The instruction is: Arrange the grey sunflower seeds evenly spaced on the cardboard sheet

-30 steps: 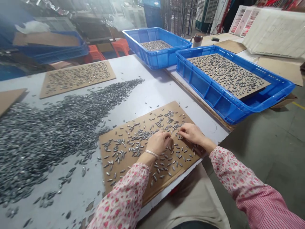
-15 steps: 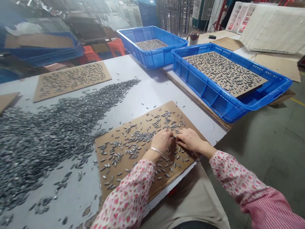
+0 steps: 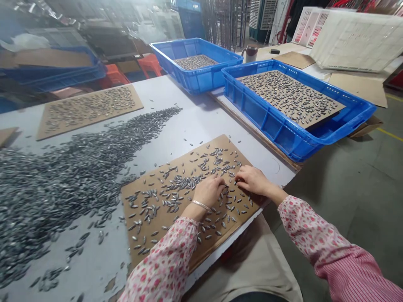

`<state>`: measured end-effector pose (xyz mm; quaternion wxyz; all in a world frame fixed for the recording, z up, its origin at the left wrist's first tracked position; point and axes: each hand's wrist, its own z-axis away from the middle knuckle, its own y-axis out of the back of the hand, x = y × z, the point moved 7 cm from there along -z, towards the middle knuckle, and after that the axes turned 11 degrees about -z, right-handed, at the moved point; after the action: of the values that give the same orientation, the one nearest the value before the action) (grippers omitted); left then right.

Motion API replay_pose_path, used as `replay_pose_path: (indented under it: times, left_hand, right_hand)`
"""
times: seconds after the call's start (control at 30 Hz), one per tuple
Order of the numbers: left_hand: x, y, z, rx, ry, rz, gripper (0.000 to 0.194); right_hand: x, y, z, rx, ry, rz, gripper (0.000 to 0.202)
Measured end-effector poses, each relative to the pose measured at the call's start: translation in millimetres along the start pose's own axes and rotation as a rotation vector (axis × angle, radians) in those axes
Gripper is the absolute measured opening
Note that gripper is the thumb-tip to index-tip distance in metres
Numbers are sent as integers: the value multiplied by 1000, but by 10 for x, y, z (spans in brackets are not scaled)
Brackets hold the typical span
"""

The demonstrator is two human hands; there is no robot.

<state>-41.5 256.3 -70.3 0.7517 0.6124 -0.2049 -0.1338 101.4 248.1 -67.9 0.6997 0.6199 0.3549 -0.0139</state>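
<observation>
Small grey spindle-shaped metal pieces (image 3: 182, 182) lie scattered over a brown cardboard sheet (image 3: 198, 262) in front of me, clustered at its left and middle, more spread out at the right. Above the sheet's right half, my left hand (image 3: 209, 191), with a bracelet at the wrist, is closed in a pinch; a metal piece shows at its fingertips. Just to the right, my right hand (image 3: 252, 180) is also pinched, with a dark metal piece at its fingertips near the board. A narrow gap separates the two hands. Parts of the fingers are hidden.
A large heap of the same pieces (image 3: 63, 180) covers the table's left side. Behind it lies another loaded cardboard sheet (image 3: 91, 107). Two blue crates (image 3: 267, 119) with loaded sheets stand at the back right. A mug (image 3: 251, 53) and white plastic crates (image 3: 355, 42) are beyond.
My hands have moved apart, from nearly touching to a small gap, the left one shifting left and slightly down. The whole view has shifted slightly.
</observation>
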Motion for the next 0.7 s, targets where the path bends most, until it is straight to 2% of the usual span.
replay_pose_path:
  times: [0.2, 0.37, 0.57, 0.7]
  left_hand:
    - [-42, -8, 2, -60, -5, -7, 17]
    - [41, 57, -22, -54, 22, -10, 22]
    - [77, -46, -129, -85, 29, -60, 26]
    - [79, -62, -155, -104, 18, -49, 25]
  right_hand:
    - [-67, -23, -14, -65, -8, 20, 6]
    - [-53, -44, -22, -31, 17, 23, 10]
    - [-128, -127, -62, -54, 39, 81, 15]
    - [-134, -115, -79, -36, 0, 72, 18]
